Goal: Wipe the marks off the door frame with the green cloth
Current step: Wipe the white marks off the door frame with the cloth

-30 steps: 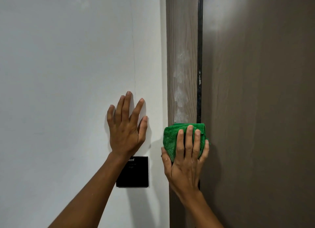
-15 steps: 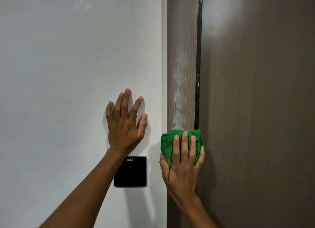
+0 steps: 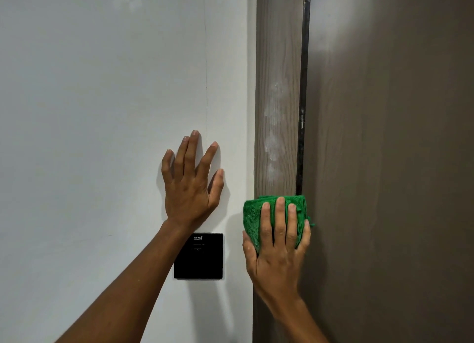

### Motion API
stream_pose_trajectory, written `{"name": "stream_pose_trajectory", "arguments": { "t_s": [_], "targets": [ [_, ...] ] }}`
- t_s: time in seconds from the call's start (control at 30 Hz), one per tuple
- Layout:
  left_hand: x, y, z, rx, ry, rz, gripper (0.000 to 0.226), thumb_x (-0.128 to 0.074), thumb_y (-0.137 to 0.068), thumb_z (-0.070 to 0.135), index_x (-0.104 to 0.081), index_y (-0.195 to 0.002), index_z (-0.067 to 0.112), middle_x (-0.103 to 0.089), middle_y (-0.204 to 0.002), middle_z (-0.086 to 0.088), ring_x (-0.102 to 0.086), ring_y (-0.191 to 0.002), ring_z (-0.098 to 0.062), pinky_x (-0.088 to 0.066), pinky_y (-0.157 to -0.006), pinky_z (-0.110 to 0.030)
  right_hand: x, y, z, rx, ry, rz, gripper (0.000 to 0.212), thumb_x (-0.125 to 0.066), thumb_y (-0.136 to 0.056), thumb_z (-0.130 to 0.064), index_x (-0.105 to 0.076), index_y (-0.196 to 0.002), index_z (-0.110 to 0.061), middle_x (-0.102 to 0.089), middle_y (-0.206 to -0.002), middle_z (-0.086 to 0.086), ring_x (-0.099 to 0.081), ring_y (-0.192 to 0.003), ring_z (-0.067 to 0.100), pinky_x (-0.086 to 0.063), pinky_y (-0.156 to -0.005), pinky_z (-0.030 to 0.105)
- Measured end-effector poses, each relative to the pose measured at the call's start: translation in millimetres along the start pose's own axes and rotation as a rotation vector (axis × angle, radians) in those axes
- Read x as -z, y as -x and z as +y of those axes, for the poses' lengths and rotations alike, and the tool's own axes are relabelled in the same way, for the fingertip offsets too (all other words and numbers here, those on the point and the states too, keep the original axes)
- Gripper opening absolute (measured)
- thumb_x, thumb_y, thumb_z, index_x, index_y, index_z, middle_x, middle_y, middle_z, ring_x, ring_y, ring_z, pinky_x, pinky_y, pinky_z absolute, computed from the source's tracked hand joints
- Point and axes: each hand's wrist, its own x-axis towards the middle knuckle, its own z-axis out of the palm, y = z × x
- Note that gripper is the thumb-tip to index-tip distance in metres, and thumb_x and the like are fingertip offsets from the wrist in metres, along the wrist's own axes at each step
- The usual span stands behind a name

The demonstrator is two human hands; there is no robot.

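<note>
Illegible white logo on black panel (image 3: pixel 198 256)

Single head-worn view, close and square to the wall (image 3: pixel 102 111) (door frame (image 3: pixel 278 60) right of centre).

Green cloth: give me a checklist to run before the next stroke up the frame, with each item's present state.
1. Cloth flat against the frame under the right hand: ok.
2. Cloth covers the frame's full width: ok, it overlaps both edges.
3. Marks cleared: not ok, white smears sit directly above the cloth.
4. Path up to the marks free of obstacles: ok.
5. Left hand braced flat on the wall, above the black panel: ok.
6. Cloth damp or clean on its wiping side: cannot tell, that side is hidden.
</note>
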Motion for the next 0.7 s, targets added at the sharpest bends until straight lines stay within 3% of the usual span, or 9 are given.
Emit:
{"name": "stream_pose_trajectory", "arguments": {
  "t_s": [0.3, 0.53, 0.7],
  "targets": [
    [0.6, 0.0, -0.8, -0.003, -0.009, -0.008, 0.059, -0.038, -0.096, 0.049, -0.029, -0.150, 0.028, -0.020, -0.163, -0.010, -0.012, -0.152, -0.023, -0.005, -0.123, -0.046, 12.3, -82.5, -10.5, -0.058, -0.014, 0.061, 0.072, -0.034, -0.098, -0.055, -0.011, -0.156, -0.018, -0.011, -0.165, 0.008, -0.009, -0.152, 0.026, -0.008, -0.122, 0.053],
    [1.6, 1.1, 0.3, 0.000, -0.001, -0.025, 0.060, -0.035, -0.096, 0.049, -0.027, -0.152, 0.027, -0.019, -0.163, -0.010, -0.012, -0.152, -0.024, -0.007, -0.123, -0.048, 12.5, 11.1, -1.7, 0.012, -0.015, -0.077, 0.080, -0.042, -0.093, -0.059, -0.016, -0.156, -0.016, -0.013, -0.164, 0.009, -0.013, -0.152, 0.027, -0.016, -0.120, 0.057],
    [0.5, 1.1, -0.7, -0.006, 0.001, -0.011, 0.060, -0.034, -0.096, 0.049, -0.028, -0.151, 0.027, -0.019, -0.163, -0.010, -0.012, -0.152, -0.024, -0.008, -0.123, -0.049, 16.1, -25.9, -2.8, 0.010, -0.007, -0.039, 0.079, -0.041, -0.094, -0.058, -0.016, -0.156, -0.016, -0.017, -0.163, 0.010, -0.015, -0.151, 0.028, -0.016, -0.119, 0.057]
  ]
}}
